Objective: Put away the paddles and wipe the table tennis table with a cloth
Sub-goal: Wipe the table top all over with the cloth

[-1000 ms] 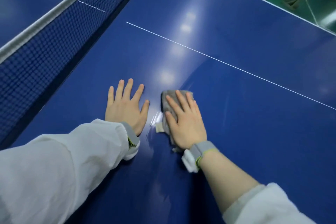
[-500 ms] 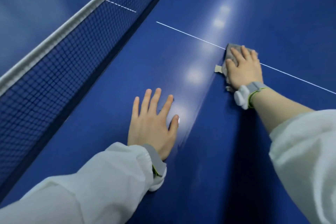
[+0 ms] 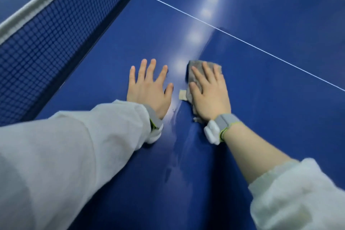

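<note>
Flat: right hand (image 3: 210,93) pressing cloth (image 3: 194,73), label (image 3: 183,95) unreadable.

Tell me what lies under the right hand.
A grey cloth lies under the right hand, pressed flat on the blue table. Its edges and a tag show; the middle part is covered by the palm.

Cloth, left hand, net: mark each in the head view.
cloth (image 3: 194,66), head view, grey top edge beyond the fingertips.
left hand (image 3: 149,91), head view, back of hand.
net (image 3: 46,43), head view, blue mesh.

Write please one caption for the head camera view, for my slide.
Right hand presses a grey cloth on the blue table; left hand rests flat.
</note>
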Tool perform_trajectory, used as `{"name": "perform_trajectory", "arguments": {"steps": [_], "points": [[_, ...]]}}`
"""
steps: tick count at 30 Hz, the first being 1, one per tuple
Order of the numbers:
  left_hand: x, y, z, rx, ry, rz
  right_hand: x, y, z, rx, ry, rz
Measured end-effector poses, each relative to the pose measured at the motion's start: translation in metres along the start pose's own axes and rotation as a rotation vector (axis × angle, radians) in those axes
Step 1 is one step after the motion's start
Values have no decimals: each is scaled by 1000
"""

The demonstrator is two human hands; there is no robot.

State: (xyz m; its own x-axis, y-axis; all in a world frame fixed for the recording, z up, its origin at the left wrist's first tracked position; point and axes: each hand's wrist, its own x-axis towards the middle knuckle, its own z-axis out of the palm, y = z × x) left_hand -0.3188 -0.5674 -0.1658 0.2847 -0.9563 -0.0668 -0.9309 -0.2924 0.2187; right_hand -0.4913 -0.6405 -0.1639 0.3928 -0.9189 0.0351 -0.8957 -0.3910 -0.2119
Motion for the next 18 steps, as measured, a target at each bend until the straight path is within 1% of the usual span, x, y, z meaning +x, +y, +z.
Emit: {"name": "perform_trajectory", "arguments": {"steps": [4,7,9,10,13,16,18], "points": [[4,-7,-6,-11,-53,66,-103,-58,1,23,-13,16],[-1,-20,-21,-107,-118,144,-162,-91,2,32,-26,-10],[-20,-34,-23,-157,-102,111,-185,-99,6,37,-64,-14],[-32,-41,-23,-146,-90,96,-189,-102,6,36,-73,-10],[-59,-54,-20,-106,-79,134,-185,-100,3,47,-97,-27],[-57,-55,-15,-83,-69,134,-167,-89,1,57,-114,-88],[-56,-52,-11,-61,-29,130,-144,-78,0,72,-112,-106]]}}
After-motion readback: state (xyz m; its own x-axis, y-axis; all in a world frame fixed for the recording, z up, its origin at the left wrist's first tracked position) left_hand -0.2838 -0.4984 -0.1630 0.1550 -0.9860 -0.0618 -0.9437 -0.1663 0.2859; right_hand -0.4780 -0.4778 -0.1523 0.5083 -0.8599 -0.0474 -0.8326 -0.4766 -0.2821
